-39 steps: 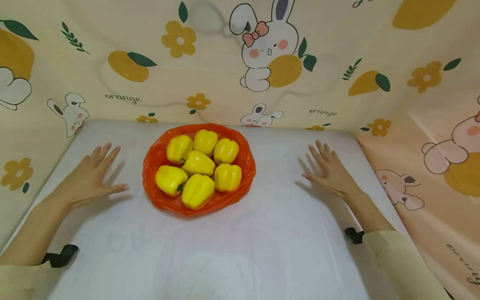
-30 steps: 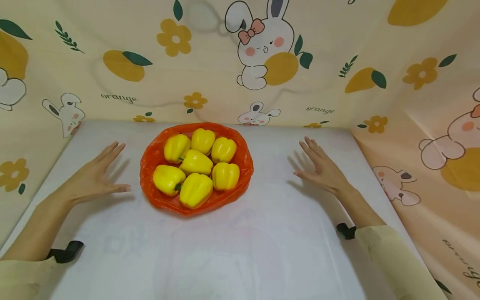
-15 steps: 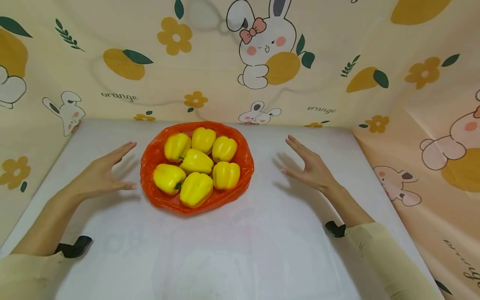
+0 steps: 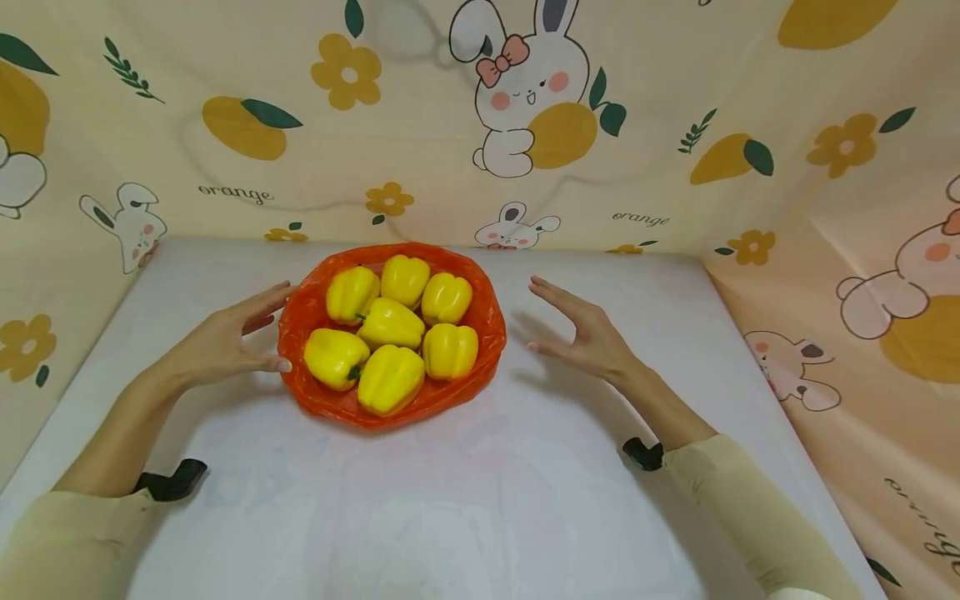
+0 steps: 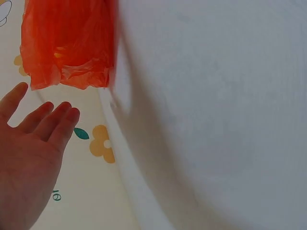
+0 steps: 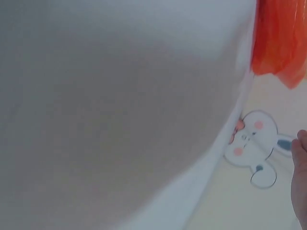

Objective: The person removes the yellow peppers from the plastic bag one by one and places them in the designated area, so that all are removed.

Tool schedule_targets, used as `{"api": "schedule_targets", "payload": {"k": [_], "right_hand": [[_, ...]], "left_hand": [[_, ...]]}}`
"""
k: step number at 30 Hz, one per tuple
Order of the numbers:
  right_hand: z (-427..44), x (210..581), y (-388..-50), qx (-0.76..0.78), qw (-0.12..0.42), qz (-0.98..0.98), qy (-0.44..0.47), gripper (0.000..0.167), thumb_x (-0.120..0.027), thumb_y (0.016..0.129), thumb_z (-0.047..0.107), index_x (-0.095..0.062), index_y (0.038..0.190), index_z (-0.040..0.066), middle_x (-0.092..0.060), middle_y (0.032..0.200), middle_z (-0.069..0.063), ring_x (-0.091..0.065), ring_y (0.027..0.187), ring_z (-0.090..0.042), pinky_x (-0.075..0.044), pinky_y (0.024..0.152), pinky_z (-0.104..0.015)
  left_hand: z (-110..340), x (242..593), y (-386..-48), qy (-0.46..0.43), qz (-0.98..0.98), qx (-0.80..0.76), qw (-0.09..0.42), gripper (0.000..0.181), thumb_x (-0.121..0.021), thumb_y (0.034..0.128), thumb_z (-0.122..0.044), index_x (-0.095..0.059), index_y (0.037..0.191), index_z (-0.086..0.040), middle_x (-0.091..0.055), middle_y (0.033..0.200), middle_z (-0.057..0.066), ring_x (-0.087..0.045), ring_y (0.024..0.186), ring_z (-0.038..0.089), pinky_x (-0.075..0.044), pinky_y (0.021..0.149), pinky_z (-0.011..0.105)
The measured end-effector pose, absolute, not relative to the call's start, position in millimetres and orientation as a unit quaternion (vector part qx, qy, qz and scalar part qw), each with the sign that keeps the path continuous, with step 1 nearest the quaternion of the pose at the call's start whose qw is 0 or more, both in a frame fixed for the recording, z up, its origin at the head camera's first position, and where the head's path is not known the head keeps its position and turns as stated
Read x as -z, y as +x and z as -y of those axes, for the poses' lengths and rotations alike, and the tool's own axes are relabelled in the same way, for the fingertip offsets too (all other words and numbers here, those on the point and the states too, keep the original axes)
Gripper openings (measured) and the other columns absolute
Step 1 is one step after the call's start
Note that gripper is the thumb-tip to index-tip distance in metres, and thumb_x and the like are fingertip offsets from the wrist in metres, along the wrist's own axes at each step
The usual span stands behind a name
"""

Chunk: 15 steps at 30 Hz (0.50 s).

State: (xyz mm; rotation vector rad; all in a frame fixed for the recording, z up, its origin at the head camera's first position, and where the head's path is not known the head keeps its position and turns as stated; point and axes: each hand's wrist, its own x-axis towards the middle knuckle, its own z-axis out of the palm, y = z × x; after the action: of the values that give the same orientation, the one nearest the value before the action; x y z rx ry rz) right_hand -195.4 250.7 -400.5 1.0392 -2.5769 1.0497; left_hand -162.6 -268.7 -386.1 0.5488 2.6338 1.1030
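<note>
Several yellow bell peppers (image 4: 390,323) lie in a round red plastic bag (image 4: 375,415) with its rim spread wide. My left hand (image 4: 225,342) is at the bag's left edge, thumb and fingers extended and parted; whether the fingertips touch the rim I cannot tell. In the left wrist view the hand (image 5: 36,148) shows its palm, with a gap between it and the bag (image 5: 67,48). To the right of the bag, apart from it, my right hand (image 4: 588,337) holds nothing, its fingers extended. Only part of that hand (image 6: 300,172) shows in the right wrist view.
The bag rests on a white table (image 4: 450,517), toward its back edge. Printed fabric (image 4: 420,125) with rabbits and oranges stands behind the table and along its sides. A black wrist-worn piece (image 4: 176,481) sits by the left sleeve, another (image 4: 643,454) by the right.
Both hands have moved inward toward the red bag, the left one rightward up to its edge and the right one leftward. The bag and peppers stay in place on the table.
</note>
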Motion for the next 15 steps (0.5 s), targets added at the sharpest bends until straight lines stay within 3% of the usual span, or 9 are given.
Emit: {"api": "schedule_targets", "payload": {"k": [7,15], "right_hand": [[-230,399,-194,-0.385,0.071,0.839,0.377,0.073,-0.087,0.077,0.014,-0.055,0.142,0.013,-0.056,0.143,-0.004,-0.051,0.133,-0.021,-0.039,0.111,-0.041],[-205,402,-190,-0.425,0.030,0.820,0.381,0.061,-0.084,0.078,0.007,-0.061,0.133,0.000,-0.062,0.135,-0.012,-0.055,0.129,-0.025,-0.042,0.109,-0.043]], "left_hand": [[264,391,-166,0.166,-0.890,-0.400,0.144,0.096,-0.082,0.0820,-0.030,-0.025,0.159,-0.023,-0.021,0.164,0.011,-0.032,0.141,0.044,-0.029,0.110,0.065],[262,394,-168,0.170,-0.889,-0.391,0.167,0.093,-0.080,0.0843,-0.035,-0.025,0.159,-0.023,-0.022,0.162,0.018,-0.035,0.138,0.047,-0.032,0.109,0.064]]}}
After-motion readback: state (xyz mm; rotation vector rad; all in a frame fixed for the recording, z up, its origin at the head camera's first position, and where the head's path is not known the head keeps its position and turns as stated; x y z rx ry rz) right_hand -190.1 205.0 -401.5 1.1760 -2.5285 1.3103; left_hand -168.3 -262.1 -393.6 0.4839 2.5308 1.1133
